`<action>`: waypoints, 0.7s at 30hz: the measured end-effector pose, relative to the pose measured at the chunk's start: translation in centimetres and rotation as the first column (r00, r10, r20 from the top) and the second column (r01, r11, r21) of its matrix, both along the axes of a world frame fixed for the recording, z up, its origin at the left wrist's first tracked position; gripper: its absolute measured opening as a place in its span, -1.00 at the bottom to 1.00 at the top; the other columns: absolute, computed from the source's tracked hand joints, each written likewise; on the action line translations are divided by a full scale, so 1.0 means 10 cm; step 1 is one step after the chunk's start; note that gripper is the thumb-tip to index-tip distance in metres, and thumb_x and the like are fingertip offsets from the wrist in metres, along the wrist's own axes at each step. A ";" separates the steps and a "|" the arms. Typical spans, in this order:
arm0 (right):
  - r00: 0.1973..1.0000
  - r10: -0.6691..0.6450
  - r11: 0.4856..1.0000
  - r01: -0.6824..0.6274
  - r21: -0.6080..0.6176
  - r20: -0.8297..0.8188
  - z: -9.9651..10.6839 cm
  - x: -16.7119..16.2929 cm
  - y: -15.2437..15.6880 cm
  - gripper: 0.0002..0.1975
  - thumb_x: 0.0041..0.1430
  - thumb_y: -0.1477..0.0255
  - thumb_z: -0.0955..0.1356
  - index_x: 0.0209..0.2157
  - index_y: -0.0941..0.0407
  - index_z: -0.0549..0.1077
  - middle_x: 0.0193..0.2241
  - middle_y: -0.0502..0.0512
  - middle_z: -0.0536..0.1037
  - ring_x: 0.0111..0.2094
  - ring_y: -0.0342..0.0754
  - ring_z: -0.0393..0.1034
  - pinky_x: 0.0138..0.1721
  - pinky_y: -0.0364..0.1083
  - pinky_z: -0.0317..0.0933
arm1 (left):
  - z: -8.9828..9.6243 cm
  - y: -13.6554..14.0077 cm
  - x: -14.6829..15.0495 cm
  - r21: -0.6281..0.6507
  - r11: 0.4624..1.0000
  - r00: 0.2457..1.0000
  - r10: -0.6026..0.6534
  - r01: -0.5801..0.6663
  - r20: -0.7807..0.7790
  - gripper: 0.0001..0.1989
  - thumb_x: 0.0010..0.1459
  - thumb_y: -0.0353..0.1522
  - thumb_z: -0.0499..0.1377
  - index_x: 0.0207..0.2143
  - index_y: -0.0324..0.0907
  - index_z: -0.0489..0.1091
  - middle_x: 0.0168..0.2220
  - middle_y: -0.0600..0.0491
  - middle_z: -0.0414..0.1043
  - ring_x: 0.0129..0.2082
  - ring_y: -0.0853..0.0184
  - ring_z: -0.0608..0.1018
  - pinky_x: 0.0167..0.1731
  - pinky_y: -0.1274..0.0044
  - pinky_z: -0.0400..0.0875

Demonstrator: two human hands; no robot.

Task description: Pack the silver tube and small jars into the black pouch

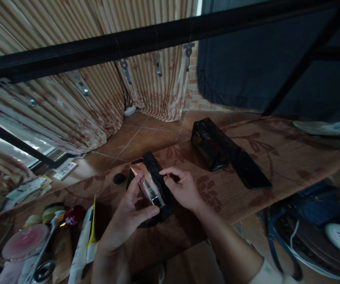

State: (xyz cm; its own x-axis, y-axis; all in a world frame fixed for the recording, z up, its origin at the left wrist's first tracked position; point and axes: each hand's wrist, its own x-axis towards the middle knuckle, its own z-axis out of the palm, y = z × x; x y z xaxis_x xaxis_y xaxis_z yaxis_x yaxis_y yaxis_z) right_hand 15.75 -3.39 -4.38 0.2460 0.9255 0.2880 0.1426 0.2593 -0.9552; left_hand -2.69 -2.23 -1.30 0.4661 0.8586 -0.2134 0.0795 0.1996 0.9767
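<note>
A shiny rose-gold cosmetic tube point(146, 182) with a dark, silver-banded cap lies between the thumb and fingers of my left hand point(126, 215). It is over a black pouch point(151, 162) on the cloth-covered table, in front of me. My right hand point(185, 188) has its fingers curled at the pouch's right edge, index finger and thumb close together on the black material. The pouch's inside is mostly hidden by the tube and my hands. A small round black object point(118, 178) sits just left of the pouch.
Farther right stands a black glossy case point(213, 146), with a flat black panel point(252, 170) beside it. Bottles, tubes and a pink-lidded jar point(25, 241) crowd the left end. A dark metal bar point(146, 41) with hooks crosses ahead, before striped curtains point(83, 110).
</note>
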 end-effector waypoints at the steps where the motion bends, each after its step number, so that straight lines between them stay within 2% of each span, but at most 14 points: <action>1: 1.000 -0.003 1.000 0.003 0.000 0.003 0.00 0.00 0.00 -0.78 0.11 0.52 0.29 -0.31 0.11 0.58 -0.47 -0.02 0.48 -0.45 -0.15 0.34 -0.39 -0.17 0.20 | 0.02 -0.01 0.02 0.003 1.000 1.000 0.015 -0.015 -0.003 0.07 -0.08 -0.30 0.43 0.38 0.04 -0.08 0.14 -0.10 0.39 -0.20 0.25 0.57 -0.24 0.45 0.51; 6: 1.000 -0.023 1.000 0.023 0.021 0.014 0.01 -0.01 0.00 -0.79 0.10 0.53 0.29 -0.31 0.11 0.58 -0.46 -0.03 0.49 -0.44 -0.16 0.36 -0.37 -0.18 0.22 | 0.07 -0.03 0.11 0.082 0.995 0.998 0.060 -0.061 0.006 0.02 -0.03 -0.29 0.39 0.38 -0.02 -0.10 0.14 -0.10 0.40 -0.03 0.19 0.55 -0.06 0.40 0.48; 15: 1.000 -0.001 1.000 0.001 0.011 -0.007 0.00 -0.01 -0.01 -0.79 0.11 0.50 0.30 -0.30 0.12 0.57 -0.45 -0.02 0.49 -0.45 -0.16 0.35 -0.38 -0.17 0.22 | 0.02 -0.01 0.13 0.215 0.977 0.997 0.025 -0.008 -0.079 -0.12 0.04 -0.24 0.34 0.35 -0.05 0.01 0.20 -0.11 0.36 0.12 0.12 0.48 0.05 0.34 0.43; 21: 1.000 0.010 1.000 -0.010 -0.023 -0.011 -0.02 -0.03 0.00 -0.77 0.12 0.53 0.29 -0.28 0.10 0.57 -0.41 -0.01 0.55 -0.45 -0.16 0.38 -0.40 -0.18 0.22 | 0.03 0.00 0.13 0.209 0.978 0.995 0.019 0.002 -0.099 -0.13 0.06 -0.23 0.33 0.35 -0.07 0.01 0.11 -0.11 0.44 0.03 0.11 0.54 -0.01 0.33 0.47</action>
